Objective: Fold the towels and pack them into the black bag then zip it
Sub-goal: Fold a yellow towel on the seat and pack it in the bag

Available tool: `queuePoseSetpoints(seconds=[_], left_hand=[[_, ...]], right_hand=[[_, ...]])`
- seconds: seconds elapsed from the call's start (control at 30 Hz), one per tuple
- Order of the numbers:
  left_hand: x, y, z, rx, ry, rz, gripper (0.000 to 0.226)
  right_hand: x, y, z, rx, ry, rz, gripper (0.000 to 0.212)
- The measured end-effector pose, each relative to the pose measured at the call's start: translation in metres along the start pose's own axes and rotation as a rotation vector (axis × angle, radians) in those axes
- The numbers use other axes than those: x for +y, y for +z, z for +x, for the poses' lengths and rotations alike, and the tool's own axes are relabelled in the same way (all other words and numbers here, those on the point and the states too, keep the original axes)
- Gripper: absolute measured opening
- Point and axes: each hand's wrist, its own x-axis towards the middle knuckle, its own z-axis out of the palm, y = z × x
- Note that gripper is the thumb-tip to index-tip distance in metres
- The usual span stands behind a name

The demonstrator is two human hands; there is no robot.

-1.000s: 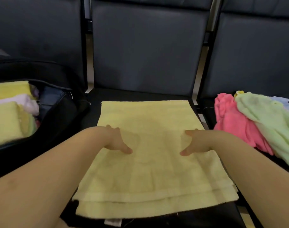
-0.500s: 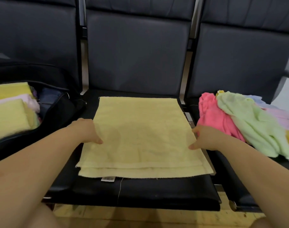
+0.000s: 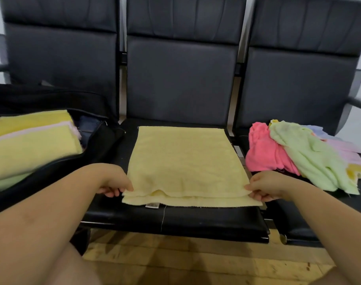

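A pale yellow towel (image 3: 185, 161), folded in two layers, lies flat on the middle black seat (image 3: 175, 219). My left hand (image 3: 113, 184) pinches its near left corner, and my right hand (image 3: 261, 188) pinches its near right corner. The upper layer's near edge is lifted slightly off the lower one. The black bag (image 3: 97, 147) lies open on the left seat, holding folded yellow, pink and green towels (image 3: 31, 145).
A loose heap of pink (image 3: 263, 151), light green (image 3: 311, 157), lilac and yellow towels lies on the right seat. Three black seat backs stand behind. A wooden floor (image 3: 185, 262) shows below the seat fronts.
Both hands slid from the towel's middle out to its side edges, then down to the near corners, which they now pinch. The view pulled back.
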Motion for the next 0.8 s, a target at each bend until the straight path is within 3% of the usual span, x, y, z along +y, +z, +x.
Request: queuePoseSetpoints(seconds=[0.13,0.3,0.57,0.67,0.8], left_hand=[[0.002,0.005,-0.006,0.046,0.025,-0.142,0.016],[0.004,0.005,-0.005,0.173,0.080,-0.563,0.003],[0.002,-0.030,-0.035,0.405,0.200,-0.991,0.006],[-0.002,-0.029,-0.037,0.350,0.199,-1.008,0.005],[-0.010,-0.012,-0.035,0.100,0.118,-0.751,0.007]], right_hand=[[-0.004,0.002,-0.006,0.035,-0.007,0.028,0.009],[-0.011,-0.003,-0.016,0.135,-0.058,0.167,0.009],[-0.020,-0.027,-0.036,0.354,-0.199,0.504,0.010],[-0.018,-0.030,-0.039,0.329,-0.163,0.459,0.006],[0.001,-0.027,-0.030,0.209,-0.010,0.221,0.008]])
